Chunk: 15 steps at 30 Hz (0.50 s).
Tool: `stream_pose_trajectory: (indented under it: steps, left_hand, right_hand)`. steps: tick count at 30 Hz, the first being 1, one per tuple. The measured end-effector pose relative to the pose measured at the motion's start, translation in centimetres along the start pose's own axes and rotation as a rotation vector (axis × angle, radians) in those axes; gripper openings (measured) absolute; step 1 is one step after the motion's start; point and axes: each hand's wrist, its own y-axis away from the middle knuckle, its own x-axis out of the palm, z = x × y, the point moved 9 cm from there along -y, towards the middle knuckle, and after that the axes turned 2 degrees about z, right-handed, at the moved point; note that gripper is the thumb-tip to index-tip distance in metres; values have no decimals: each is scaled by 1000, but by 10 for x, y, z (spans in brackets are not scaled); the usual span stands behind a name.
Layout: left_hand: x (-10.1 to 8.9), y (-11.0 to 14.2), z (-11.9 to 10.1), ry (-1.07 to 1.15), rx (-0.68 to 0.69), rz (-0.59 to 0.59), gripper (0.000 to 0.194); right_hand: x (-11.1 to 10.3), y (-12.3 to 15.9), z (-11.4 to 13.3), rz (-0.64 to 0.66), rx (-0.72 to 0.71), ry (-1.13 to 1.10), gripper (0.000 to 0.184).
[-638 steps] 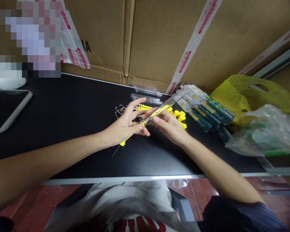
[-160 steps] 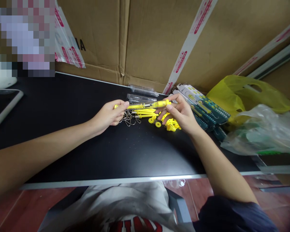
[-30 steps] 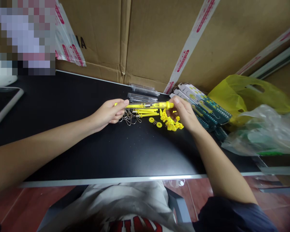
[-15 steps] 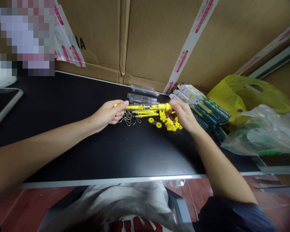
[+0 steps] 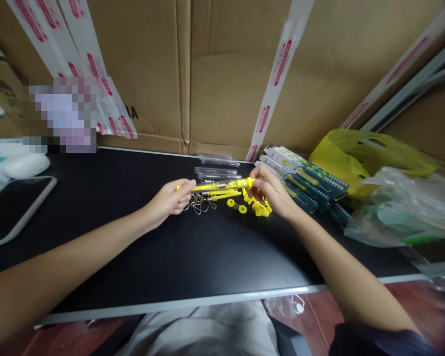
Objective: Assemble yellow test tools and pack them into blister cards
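A slim clear-and-yellow spring scale (image 5: 222, 186) is held nearly level above the black table. My left hand (image 5: 176, 197) is closed round its left end, thumb on top. At the other end, fingers of my right hand (image 5: 270, 190) pinch by the yellow cap. Beneath it lie metal hooks (image 5: 198, 203), yellow rods (image 5: 226, 195), two yellow rings (image 5: 242, 209) with small springs between them, and a heap of small yellow parts (image 5: 261, 209) just under my right hand. Clear plastic tubes (image 5: 217, 173) rest behind the scale.
Printed boxes (image 5: 307, 178) are stacked at the right, beside a yellow plastic bag (image 5: 341, 148) and a clear bag (image 5: 408, 207). A phone (image 5: 18, 210) and a white mouse (image 5: 25, 165) lie at the left. Large taped cardboard cartons (image 5: 230, 74) stand along the table's back edge.
The view has tilted up, so the table sits lower in the picture. Both hands keep hold of the spring scale; the right fingers have shifted at its capped end.
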Motion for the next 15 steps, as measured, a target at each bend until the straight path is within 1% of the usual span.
stream_pose_trajectory:
  steps: [2,4,11,13,15]
  left_hand:
    - [1,0,0,-1,1,6,42]
    - [-1,0,1,-7,-7,-13,44]
    - [-1,0,4,-12,-15,-11,43]
    - [-2,-1,5,-11,-17,-10,43]
    - [-3,-2,6,-6,-19,-14,43]
  right_hand:
    - [0,0,1,2,-19,20,7]
    - [0,0,2,-1,-29,53,11]
    - [-1,-1,-2,-23,-19,158,48]
    - [-2,0,-2,-36,-17,167,50]
    - [-4,1,-2,-52,-19,148,43]
